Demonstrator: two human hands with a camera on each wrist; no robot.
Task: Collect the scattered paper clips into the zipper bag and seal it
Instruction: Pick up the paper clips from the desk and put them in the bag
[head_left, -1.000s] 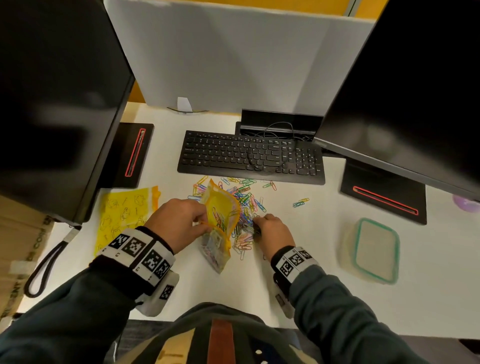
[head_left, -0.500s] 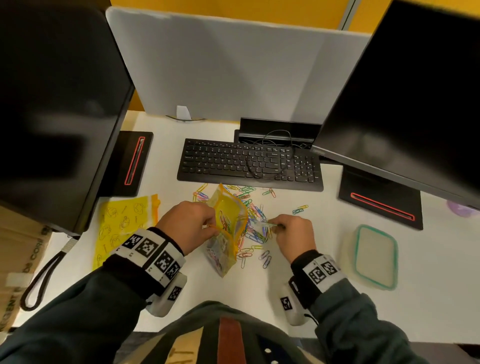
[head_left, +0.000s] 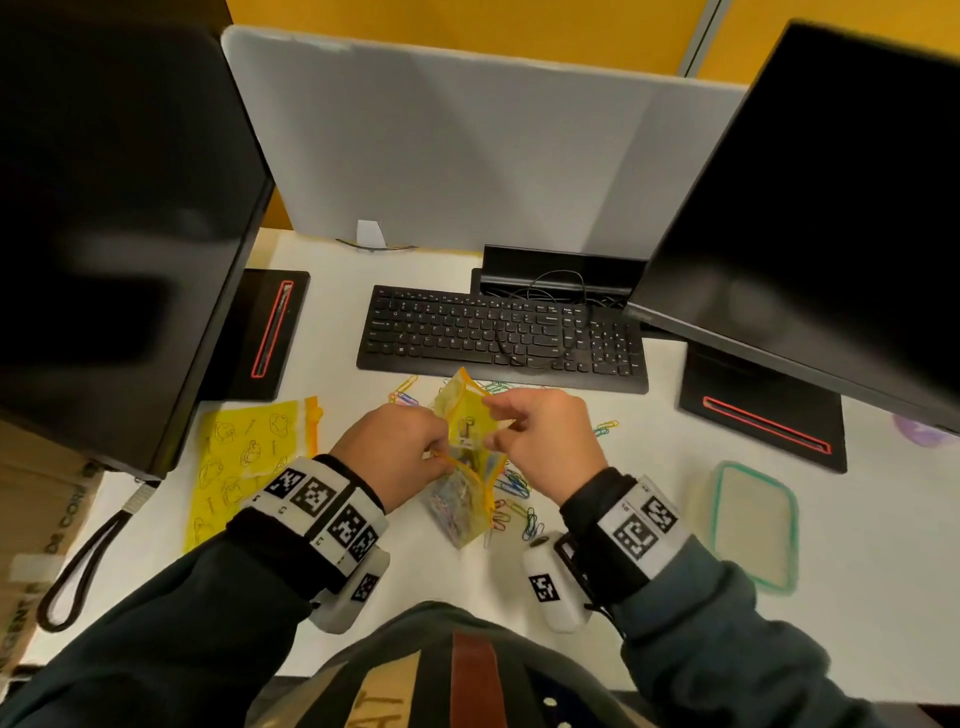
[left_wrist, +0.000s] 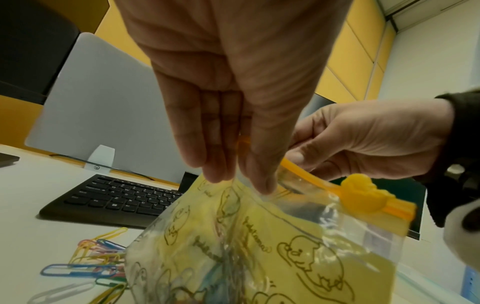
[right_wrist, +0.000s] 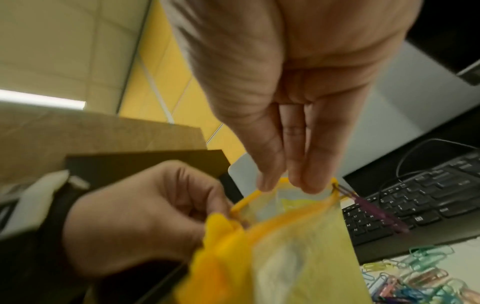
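Note:
A yellow zipper bag (head_left: 467, 514) with duck drawings stands upright on the white desk between my hands, its mouth open and several clips inside. My left hand (head_left: 441, 452) pinches the near rim (left_wrist: 233, 181). An orange duck-shaped slider (left_wrist: 361, 195) sits at the end of the zip strip. My right hand (head_left: 491, 423) hovers at the bag's mouth with its fingertips (right_wrist: 309, 187) pinched together, thumb on the orange strip. A purple clip (right_wrist: 371, 209) sticks out beside them. Loose coloured paper clips (head_left: 514, 488) lie on the desk right of the bag and behind it (head_left: 402, 397).
A black keyboard (head_left: 498, 332) lies just behind the clips. Two dark monitors (head_left: 119, 208) (head_left: 831, 234) overhang the desk on both sides. A second yellow bag (head_left: 249, 457) lies flat at the left. A green-rimmed lidded container (head_left: 753, 525) sits at the right.
My right hand lifted off the desk with clips and moved left and up to the bag's mouth. My left hand kept hold of the bag and raised it more upright.

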